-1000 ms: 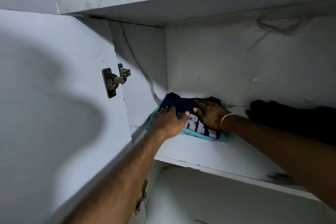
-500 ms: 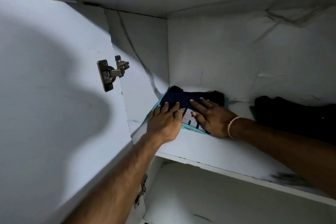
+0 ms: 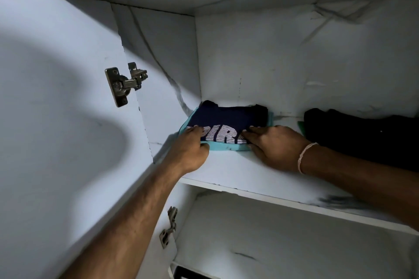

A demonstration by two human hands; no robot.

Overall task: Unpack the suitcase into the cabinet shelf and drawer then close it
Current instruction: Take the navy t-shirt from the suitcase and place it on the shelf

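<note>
Clothes sit folded in the back left corner of the cabinet shelf [image 3: 238, 172]: a navy shirt [image 3: 229, 120] with white striped lettering lies on top of a teal garment [image 3: 223, 147], whose edge shows along the front and left side of the stack. The stack is close against the cabinet's left wall and near its back wall.

The left hand [image 3: 189, 152] is at the stack's front left corner, its fingers curled over the edge of the navy shirt and its thumb tucked against the teal garment below, so it grips that corner. The right hand [image 3: 272, 145] lies at the front right corner with fingers nearly straight, their tips on the navy shirt beside the lettering and the palm resting on the shelf; a pale wristband [image 3: 305, 156] circles that wrist.

To the right on the same shelf, apart from the stack, lies a dark pile of clothing [image 3: 358, 136] with a sliver of green at its left edge. The open cabinet door [image 3: 59, 120] fills the left side, carrying a metal hinge [image 3: 123, 84]; a second hinge [image 3: 169, 226] shows lower down, beside the compartment under the shelf.
</note>
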